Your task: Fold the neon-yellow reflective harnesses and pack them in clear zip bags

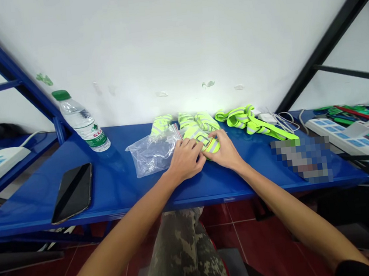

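A folded neon-yellow reflective strap (pixel 194 132) with silver bands and a dark buckle-like part lies between my hands on the blue table. My right hand (pixel 224 150) grips its right side, thumb below and fingers on top. My left hand (pixel 188 159) is closed at its near left side, fingers curled; the fingertips are partly hidden. Under and beside my left fingers a clear zip bag (pixel 153 155) lies flat. Behind, several more folded reflective straps (pixel 161 125) sit in a row, seemingly in clear plastic. A loose reflective strap (pixel 248 120) lies tangled to the right.
On the blue table (pixel 121 197), a water bottle (pixel 86 124) and a black phone (pixel 72 192) stand and lie at left. Power strips (pixel 346 138) with white cables are at right, beside green and red straps (pixel 360 115). A blurred patch covers something front right. A wall rises behind.
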The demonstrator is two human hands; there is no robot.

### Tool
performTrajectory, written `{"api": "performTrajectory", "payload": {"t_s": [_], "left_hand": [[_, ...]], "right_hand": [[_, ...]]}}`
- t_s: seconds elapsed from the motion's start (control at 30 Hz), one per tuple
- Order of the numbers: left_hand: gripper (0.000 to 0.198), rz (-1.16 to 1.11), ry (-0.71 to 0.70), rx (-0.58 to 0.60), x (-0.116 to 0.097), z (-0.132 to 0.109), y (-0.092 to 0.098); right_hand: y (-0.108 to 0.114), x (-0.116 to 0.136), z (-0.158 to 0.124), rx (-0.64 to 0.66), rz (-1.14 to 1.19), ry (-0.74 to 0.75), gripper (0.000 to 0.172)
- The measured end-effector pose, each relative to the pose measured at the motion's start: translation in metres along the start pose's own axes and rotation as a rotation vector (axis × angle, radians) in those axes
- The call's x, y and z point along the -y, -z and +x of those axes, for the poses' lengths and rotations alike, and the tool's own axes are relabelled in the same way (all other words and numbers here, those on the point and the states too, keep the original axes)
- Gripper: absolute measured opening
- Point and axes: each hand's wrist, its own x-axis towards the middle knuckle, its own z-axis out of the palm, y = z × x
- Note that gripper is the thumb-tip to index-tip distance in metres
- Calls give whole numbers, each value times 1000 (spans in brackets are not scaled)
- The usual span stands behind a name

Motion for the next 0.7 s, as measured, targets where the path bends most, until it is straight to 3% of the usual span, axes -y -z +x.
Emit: {"api": "performTrajectory", "payload": {"t_s": [0.13, 0.2, 0.43, 0.7], "left_hand": [[12, 7, 31, 55, 4, -2, -7], [11, -3, 38, 61, 5, -3, -8], [6, -69, 36, 2, 5, 0, -1], [2, -135, -21, -180, 3, 2, 3]], "right_hand": [[3, -2, -10, 254, 39, 107, 77], [6, -4, -12, 316, 5, 138, 88], [13, -7, -9, 157, -265, 371, 63], [18, -2, -10, 91, -332, 398, 45]]}}
